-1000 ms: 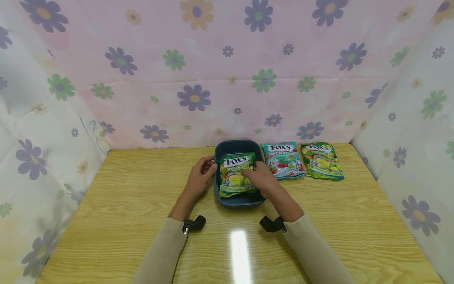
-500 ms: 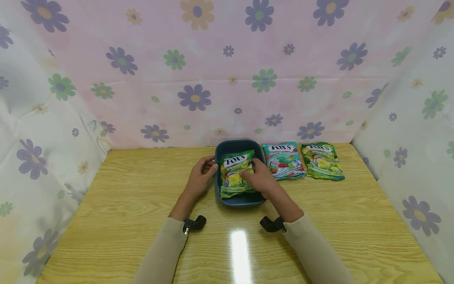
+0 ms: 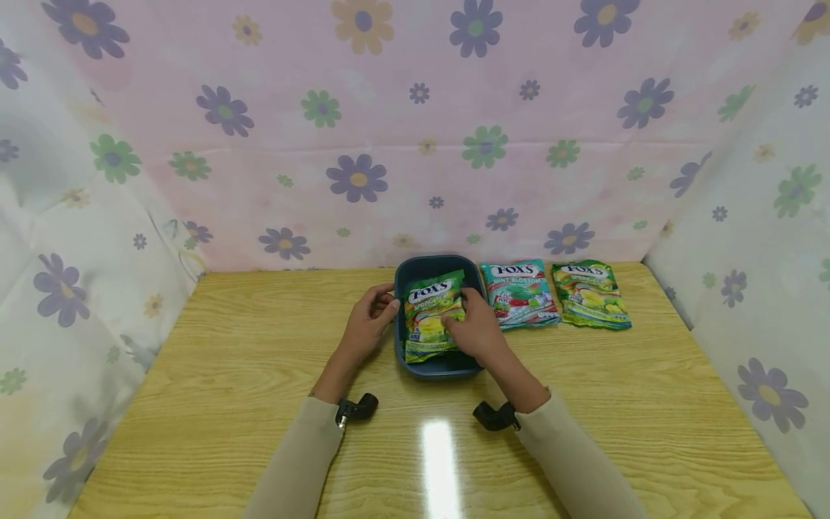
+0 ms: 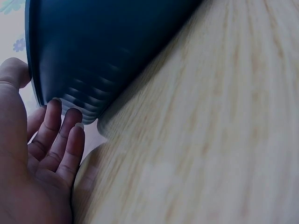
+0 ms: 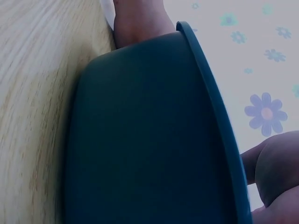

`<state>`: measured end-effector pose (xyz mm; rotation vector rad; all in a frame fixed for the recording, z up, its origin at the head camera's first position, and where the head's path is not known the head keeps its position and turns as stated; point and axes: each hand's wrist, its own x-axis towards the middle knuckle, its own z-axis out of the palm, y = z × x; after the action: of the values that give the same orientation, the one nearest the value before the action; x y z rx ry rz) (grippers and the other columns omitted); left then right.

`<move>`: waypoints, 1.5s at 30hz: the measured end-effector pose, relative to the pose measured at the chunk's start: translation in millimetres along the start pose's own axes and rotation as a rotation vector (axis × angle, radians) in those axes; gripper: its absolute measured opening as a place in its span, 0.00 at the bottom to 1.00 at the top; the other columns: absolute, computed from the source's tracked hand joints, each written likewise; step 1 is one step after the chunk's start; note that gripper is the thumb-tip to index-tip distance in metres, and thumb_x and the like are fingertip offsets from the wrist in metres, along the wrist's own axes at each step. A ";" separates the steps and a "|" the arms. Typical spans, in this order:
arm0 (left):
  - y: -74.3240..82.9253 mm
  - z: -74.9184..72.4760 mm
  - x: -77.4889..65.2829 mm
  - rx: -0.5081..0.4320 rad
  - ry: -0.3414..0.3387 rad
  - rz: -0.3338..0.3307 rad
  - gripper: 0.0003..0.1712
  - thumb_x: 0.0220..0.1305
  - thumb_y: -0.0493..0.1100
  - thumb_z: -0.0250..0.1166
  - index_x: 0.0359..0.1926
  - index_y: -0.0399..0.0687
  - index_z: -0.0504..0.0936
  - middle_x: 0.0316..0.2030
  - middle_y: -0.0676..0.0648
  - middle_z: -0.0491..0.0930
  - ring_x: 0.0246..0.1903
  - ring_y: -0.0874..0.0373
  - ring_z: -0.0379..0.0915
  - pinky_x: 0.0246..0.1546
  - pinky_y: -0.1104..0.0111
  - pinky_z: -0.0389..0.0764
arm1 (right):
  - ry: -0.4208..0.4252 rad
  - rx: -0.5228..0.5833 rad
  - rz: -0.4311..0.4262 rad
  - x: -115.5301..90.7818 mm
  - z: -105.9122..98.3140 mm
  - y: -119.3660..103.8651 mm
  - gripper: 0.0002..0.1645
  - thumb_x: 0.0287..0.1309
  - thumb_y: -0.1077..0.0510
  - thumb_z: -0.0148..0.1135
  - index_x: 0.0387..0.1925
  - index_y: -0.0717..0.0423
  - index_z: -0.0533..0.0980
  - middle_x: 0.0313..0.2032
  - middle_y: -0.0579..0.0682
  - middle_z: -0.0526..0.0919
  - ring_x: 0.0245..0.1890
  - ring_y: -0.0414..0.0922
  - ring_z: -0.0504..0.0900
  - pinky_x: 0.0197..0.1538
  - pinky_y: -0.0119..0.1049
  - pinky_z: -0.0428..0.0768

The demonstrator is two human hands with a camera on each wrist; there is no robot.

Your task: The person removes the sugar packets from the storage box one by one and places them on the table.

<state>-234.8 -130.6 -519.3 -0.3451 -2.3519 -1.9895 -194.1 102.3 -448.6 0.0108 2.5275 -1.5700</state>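
Observation:
In the head view a dark blue plastic tub [image 3: 441, 373] stands on the table. A green bag of Fox's Spring Tea candy [image 3: 431, 306] lies slanted inside, its upper end raised. My right hand [image 3: 476, 328] reaches over the tub's right rim and grips the bag's right edge, thumb on the front, other fingers mostly hidden behind. At the left rim, my left hand [image 3: 369, 321] holds the tub. The left wrist view has the thumb at the rim and the bent fingers [image 4: 70, 149] against the tub's ribbed outer wall. In the right wrist view the tub's side [image 5: 140, 140] covers most of the hand's work.
Right of the tub lies a teal bag of Fox's Mint Blossom candy [image 3: 519, 294], then another green Spring Tea bag [image 3: 591, 295]. Flower-printed cloth [image 3: 415, 180] rises along the back and sides of the wooden table [image 3: 259, 360].
The candy bag in the tub has tilted, its upper end shifting up and its right side coming away from the tub wall with my right hand. My left hand stays at the rim.

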 end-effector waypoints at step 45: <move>0.4 -1.4 0.5 0.021 0.015 -0.001 0.23 0.80 0.43 0.63 0.70 0.43 0.76 0.50 0.40 0.80 0.46 0.54 0.77 0.45 0.73 0.79 | 0.047 0.300 -0.020 -24.0 -31.9 -8.2 0.43 0.74 0.65 0.61 0.82 0.62 0.53 0.79 0.68 0.59 0.80 0.64 0.58 0.72 0.62 0.70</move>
<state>-235.3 -131.8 -518.5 -0.3271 -2.3625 -1.9595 -175.6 129.1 -424.0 0.0603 2.3058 -1.9617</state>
